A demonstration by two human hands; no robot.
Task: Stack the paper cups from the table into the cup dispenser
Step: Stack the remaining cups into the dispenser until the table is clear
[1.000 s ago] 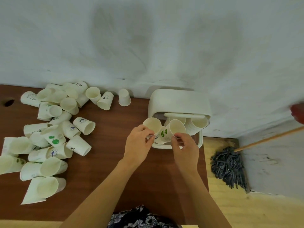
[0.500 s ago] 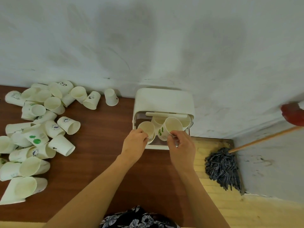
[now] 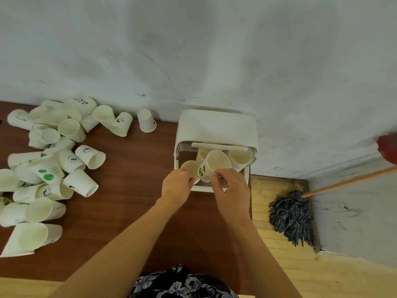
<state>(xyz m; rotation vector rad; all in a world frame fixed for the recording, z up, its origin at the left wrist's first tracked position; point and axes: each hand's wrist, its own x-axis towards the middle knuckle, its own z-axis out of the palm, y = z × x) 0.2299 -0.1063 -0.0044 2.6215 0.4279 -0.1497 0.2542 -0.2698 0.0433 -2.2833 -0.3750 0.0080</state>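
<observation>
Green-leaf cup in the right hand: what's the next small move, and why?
Probably ease the green-leaf cup deeper into the dispenser and let go. The right hand pinches its base at the opening, the left hand holds a plain cup beside it, and many cups remain on the table.

Both hands met at the open front of the white dispenser (image 3: 217, 127), which stood on the brown table (image 3: 133, 196) against the wall. The right hand (image 3: 233, 190) pinched the base of a green-marked cup (image 3: 211, 166), tilted mouth-up. The left hand (image 3: 177, 186) held a smaller-looking cup (image 3: 190, 167) just beside it. More cups sat inside the dispenser. A heap of cups (image 3: 49, 168) lay well apart at the table's left. A mop (image 3: 293, 214) rested on the floor at right.
</observation>
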